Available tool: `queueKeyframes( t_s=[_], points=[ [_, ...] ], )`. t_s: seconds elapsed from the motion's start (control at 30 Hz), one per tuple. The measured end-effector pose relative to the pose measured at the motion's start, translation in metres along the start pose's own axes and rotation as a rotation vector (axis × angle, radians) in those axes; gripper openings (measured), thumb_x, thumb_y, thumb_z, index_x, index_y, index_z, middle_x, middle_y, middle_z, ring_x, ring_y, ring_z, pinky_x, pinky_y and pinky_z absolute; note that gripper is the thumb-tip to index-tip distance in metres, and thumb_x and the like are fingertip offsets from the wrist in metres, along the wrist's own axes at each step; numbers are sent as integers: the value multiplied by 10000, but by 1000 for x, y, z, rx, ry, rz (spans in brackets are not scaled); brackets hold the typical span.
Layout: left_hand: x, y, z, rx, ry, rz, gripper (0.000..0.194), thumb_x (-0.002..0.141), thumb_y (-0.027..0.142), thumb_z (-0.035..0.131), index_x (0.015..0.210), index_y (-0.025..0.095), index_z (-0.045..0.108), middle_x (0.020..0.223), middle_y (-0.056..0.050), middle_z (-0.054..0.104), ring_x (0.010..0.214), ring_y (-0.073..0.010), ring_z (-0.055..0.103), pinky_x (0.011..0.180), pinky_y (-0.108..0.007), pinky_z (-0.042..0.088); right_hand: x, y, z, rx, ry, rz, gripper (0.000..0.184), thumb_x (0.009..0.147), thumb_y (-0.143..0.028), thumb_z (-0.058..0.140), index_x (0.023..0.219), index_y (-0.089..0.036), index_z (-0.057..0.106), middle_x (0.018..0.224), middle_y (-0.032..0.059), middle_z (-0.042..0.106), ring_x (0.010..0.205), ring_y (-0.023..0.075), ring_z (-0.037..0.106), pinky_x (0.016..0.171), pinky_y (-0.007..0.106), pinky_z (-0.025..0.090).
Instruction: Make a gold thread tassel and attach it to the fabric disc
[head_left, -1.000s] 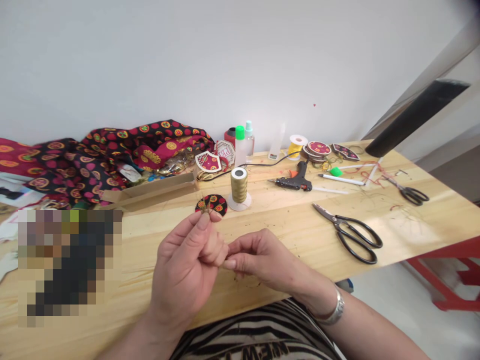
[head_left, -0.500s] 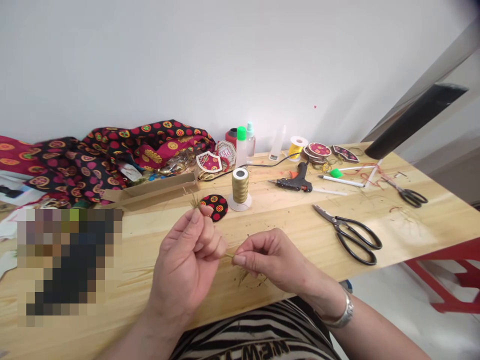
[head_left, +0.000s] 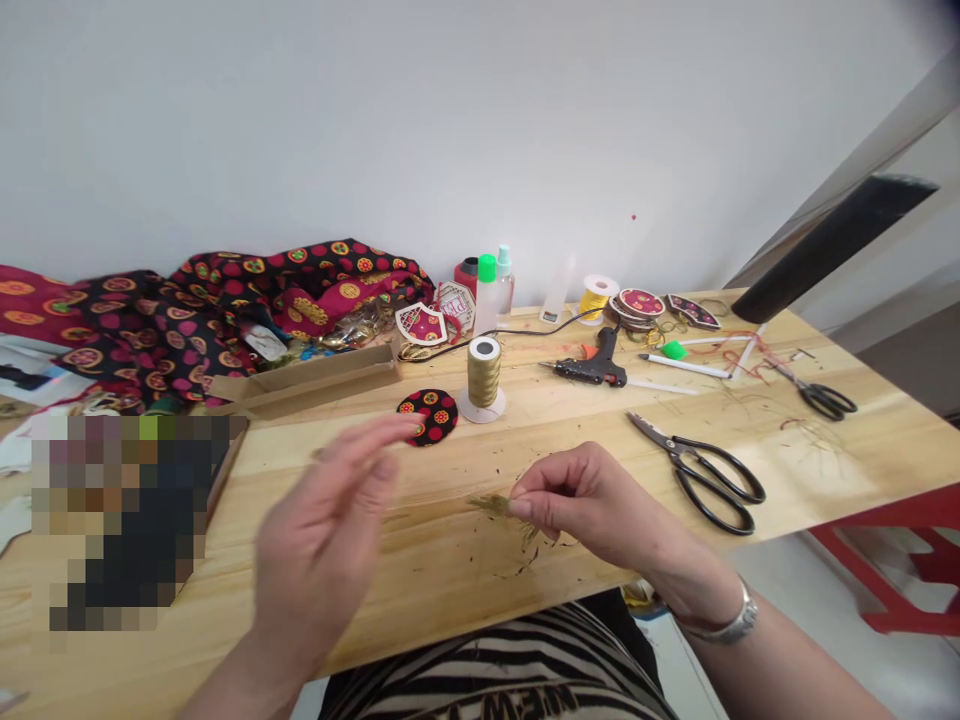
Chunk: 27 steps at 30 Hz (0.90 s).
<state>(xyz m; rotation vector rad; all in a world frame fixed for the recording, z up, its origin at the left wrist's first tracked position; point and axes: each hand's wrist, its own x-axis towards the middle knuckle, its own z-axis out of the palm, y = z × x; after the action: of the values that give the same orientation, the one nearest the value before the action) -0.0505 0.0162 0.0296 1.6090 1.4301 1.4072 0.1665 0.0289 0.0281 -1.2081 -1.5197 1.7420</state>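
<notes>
My right hand (head_left: 581, 500) pinches a small bundle of gold threads (head_left: 489, 503) between thumb and fingertips, just above the wooden table. The bundle's frayed end points left, and loose strands hang below the fingers. My left hand (head_left: 326, 530) is apart from it on the left, blurred, with its fingers stretched out and nothing seen in them. Behind its fingertips lies a round black disc (head_left: 435, 415) with red and yellow patterned fabric, partly covered by the hand. A spool of gold thread (head_left: 484, 375) stands upright to the right of the disc.
Large black-handled scissors (head_left: 705, 470) lie open to the right of my right hand. Behind them rests a black glue gun (head_left: 592, 365) with its cable. Patterned cloth (head_left: 225, 310) and a long cardboard box (head_left: 322, 383) are at the back left. Smaller scissors (head_left: 825, 400) lie far right.
My left hand has let go of the gold threads, opened and moved left. My right hand has drawn the bundle to the right, and its frayed end now shows.
</notes>
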Motion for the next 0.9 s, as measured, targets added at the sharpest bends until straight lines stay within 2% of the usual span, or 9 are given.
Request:
queueKeyframes(
  t_s=[0.1, 0.2, 0.3, 0.4, 0.5, 0.63, 0.8, 0.9],
  points=[
    [-7, 2, 11, 2, -371, 0, 281, 893, 217, 507, 1109, 302, 664, 1156, 25, 676, 1133, -173, 552, 1025, -272, 345, 0, -2, 1, -1, -4, -6, 214, 776, -280, 641, 651, -107, 650, 523, -31, 518, 481, 52, 402, 480, 189, 326],
    [-11, 0, 22, -39, -533, -83, 295, 912, 255, 475, 1147, 314, 644, 1170, 18, 675, 1130, -173, 562, 1005, -282, 372, 0, -1, 2, 6, -9, -31, 224, 785, -278, 635, 637, -111, 643, 519, -36, 504, 487, 52, 396, 482, 188, 320],
    [-13, -3, 27, -77, -562, -128, 279, 902, 270, 498, 1125, 296, 663, 1040, -2, 712, 972, -164, 626, 869, -261, 464, 0, -1, 1, 10, -10, -42, 265, 794, -303, 634, 610, -113, 634, 510, -38, 488, 488, 52, 386, 473, 186, 307],
    [-14, -5, 29, -115, -546, -168, 260, 893, 263, 510, 1076, 277, 694, 863, 1, 711, 826, -150, 634, 777, -249, 489, 1, 0, -1, 21, -16, -35, 262, 789, -340, 645, 674, -107, 675, 533, -26, 520, 493, 57, 409, 477, 187, 326],
    [-13, -6, 29, -135, -526, -196, 230, 871, 247, 541, 1004, 269, 728, 773, 7, 685, 743, -139, 609, 719, -237, 484, 2, 1, -4, 22, -2, -23, 283, 771, -380, 661, 714, -105, 692, 543, -18, 542, 491, 61, 425, 480, 193, 334],
    [-9, -5, 29, -162, -505, -281, 187, 823, 246, 600, 922, 255, 759, 685, -3, 654, 631, -142, 558, 598, -235, 455, 3, 4, -8, -10, 44, 12, 321, 755, -422, 667, 654, -118, 663, 482, -38, 487, 455, 57, 363, 446, 201, 275],
    [-8, -4, 30, -225, -534, -407, 117, 773, 234, 653, 739, 224, 765, 585, -2, 629, 552, -132, 508, 531, -223, 402, 3, 4, -9, 8, 56, 14, 322, 754, -430, 662, 644, -127, 656, 487, -34, 501, 447, 57, 343, 430, 208, 246],
    [-8, -4, 31, -260, -548, -459, 128, 771, 242, 653, 706, 207, 758, 580, -13, 648, 499, -121, 489, 499, -221, 393, 4, 4, -8, 50, 64, 2, 342, 726, -453, 683, 642, -122, 664, 473, -38, 495, 444, 56, 351, 435, 206, 250]
  ],
)
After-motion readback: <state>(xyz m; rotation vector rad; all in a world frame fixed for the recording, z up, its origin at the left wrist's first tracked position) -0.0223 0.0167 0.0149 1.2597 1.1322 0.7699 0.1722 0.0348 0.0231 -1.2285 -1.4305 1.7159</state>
